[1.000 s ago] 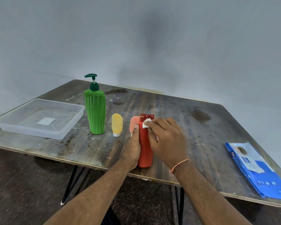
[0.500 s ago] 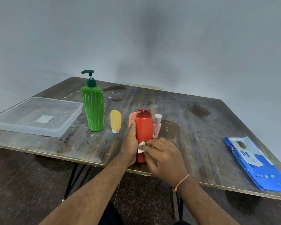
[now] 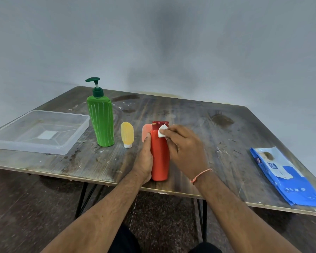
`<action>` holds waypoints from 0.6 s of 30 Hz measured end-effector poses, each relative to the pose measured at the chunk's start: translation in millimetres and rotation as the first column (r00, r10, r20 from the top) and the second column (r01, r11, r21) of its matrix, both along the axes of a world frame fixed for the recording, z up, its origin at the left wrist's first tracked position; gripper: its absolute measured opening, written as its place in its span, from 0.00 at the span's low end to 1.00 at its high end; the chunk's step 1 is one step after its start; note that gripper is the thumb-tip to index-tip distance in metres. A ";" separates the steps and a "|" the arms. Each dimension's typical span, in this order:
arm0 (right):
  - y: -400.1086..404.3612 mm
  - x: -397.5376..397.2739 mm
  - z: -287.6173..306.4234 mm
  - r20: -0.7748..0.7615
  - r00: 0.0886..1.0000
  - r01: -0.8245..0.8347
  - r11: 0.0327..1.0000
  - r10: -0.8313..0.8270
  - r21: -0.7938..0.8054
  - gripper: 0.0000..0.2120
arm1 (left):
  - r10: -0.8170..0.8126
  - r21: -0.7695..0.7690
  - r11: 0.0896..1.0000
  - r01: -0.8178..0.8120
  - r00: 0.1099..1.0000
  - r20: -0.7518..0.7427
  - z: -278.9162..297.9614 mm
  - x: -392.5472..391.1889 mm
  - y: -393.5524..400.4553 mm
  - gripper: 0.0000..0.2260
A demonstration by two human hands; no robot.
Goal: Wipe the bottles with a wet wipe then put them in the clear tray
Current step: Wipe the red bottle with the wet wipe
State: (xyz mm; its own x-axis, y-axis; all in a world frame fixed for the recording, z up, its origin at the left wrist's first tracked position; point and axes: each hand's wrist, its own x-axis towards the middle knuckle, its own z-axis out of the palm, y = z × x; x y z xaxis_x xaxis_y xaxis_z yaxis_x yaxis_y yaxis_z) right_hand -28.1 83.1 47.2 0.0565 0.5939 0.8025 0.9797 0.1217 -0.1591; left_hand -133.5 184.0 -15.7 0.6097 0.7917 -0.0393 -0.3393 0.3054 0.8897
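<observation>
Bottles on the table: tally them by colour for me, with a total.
Green pump bottle: 1
Yellow bottle: 1
Pale orange bottle, half hidden: 1
Red bottle, being wiped: 1
Total: 4 in view; none in the tray.

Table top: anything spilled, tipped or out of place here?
Nothing spilled or tipped. The wooden table is stained and scuffed. The green pump bottle, yellow tube and red bottle stand upright; the clear tray holds no bottles.
</observation>
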 end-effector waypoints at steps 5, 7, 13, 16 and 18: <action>-31.5 -1.6 -39.6 0.021 0.994 -0.104 0.989 0.107 -0.100 0.11 | -0.073 -0.052 0.996 0.076 0.996 0.055 -1.5 -0.9 2.3 0.35; -43.6 -1.2 -56.2 0.046 0.987 -0.146 0.976 0.155 -0.160 0.11 | -0.097 -0.065 0.993 0.103 0.992 0.083 -0.4 0.2 2.7 0.36; -41.1 -1.8 -53.0 0.102 0.987 -0.105 0.983 0.121 -0.149 0.11 | -0.073 -0.017 0.997 0.074 0.995 0.063 -0.6 -0.4 1.2 0.36; -23.0 -0.4 -24.0 0.036 0.999 -0.026 0.999 0.027 -0.035 0.11 | -0.036 0.026 0.999 0.036 0.999 0.000 -3.3 -1.9 -1.0 0.34; -10.2 0.0 -6.8 0.017 1.000 0.007 1.000 -0.008 0.015 0.11 | -0.002 0.038 0.999 0.003 1.000 -0.028 -3.9 -2.1 -0.3 0.32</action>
State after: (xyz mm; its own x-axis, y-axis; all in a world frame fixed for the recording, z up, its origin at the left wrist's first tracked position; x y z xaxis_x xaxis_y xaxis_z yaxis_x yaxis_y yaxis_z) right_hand -28.1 72.9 40.4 0.0476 0.5818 0.8119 0.9831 0.1165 -0.1411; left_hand -135.6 183.6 -19.6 0.6110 0.7912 -0.0262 -0.3133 0.2721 0.9098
